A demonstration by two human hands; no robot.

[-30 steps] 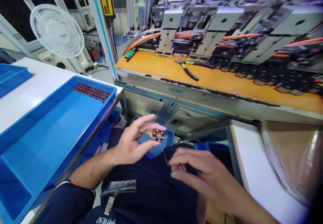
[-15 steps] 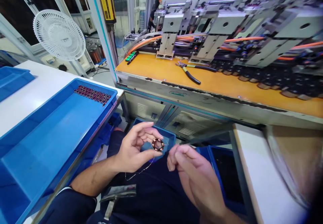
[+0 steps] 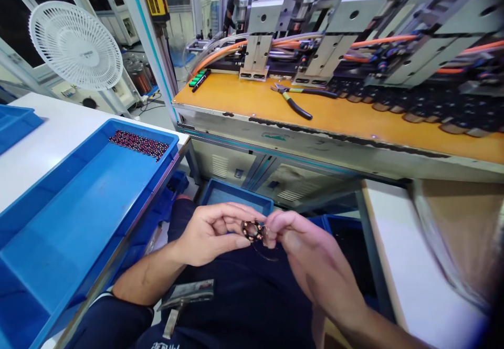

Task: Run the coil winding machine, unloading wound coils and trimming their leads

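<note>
My left hand (image 3: 210, 233) holds a small ring-shaped stator (image 3: 252, 230) between thumb and fingertips. Copper windings show around its dark ring, and its open centre faces up towards me. Against the right edge of the ring, my right hand (image 3: 303, 249) has thumb and fingers pinched together, on what looks like a thin wire end of the stator; the fingers hide most of the pinch. A loose fine wire (image 3: 268, 257) curves down below the two hands, over the dark clothing on my lap.
On the left table, a long blue tray (image 3: 79, 202) holds many small wound parts (image 3: 139, 144) at its far end. Cutting pliers (image 3: 293, 99) and green-and-black items (image 3: 199, 80) lie on the orange bench before the machine. A blue bin (image 3: 236, 197) sits beyond my hands; a fan (image 3: 76, 47) stands left.
My right hand has moved left to the stator and now pinches at its edge; before, it was apart from it. The hanging wire has shifted from the left side to the right. The view tilted slightly down.
</note>
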